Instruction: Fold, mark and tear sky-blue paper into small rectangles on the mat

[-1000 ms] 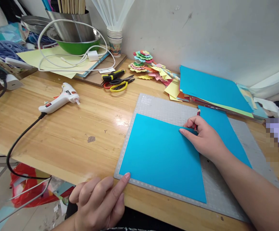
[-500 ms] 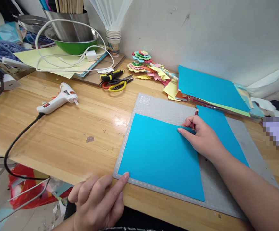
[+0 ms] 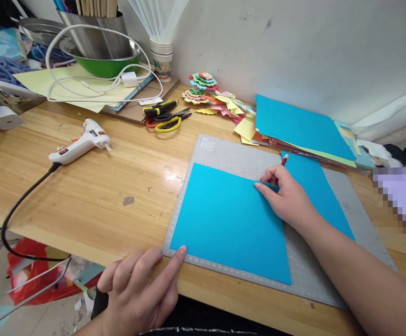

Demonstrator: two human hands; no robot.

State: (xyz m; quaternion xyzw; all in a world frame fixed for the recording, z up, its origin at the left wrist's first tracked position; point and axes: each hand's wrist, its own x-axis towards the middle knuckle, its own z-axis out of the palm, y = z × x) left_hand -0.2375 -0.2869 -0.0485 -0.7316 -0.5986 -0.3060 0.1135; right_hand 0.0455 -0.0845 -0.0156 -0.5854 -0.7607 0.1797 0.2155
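A blue sheet of paper (image 3: 224,224) lies on a grey cutting mat (image 3: 238,154). My left hand (image 3: 143,287) rests at the table's front edge. Its index finger is stretched out, with the tip on the sheet's near left corner, and the other fingers are loosely bent. At the sheet's far right corner is my right hand (image 3: 285,193), closed, thumb and fingertips at the paper's edge. A dark red pencil (image 3: 284,161) sticks up from its fingers; the pencil's lower end is hidden. To the right, partly under my forearm, lies a second blue piece of paper (image 3: 325,191).
A white glue gun (image 3: 80,144) lies on the left, its black cord hanging over the edge. Farther back are scissors (image 3: 170,122), a yellow-black cutter (image 3: 159,108), paper flowers (image 3: 203,86), and a stack of coloured paper (image 3: 301,126). A green bowl (image 3: 105,67) stands back left.
The pencil in my right hand now leans more to the right and shows more. My left fingertip stays at the corner. The whole view has shifted slightly.
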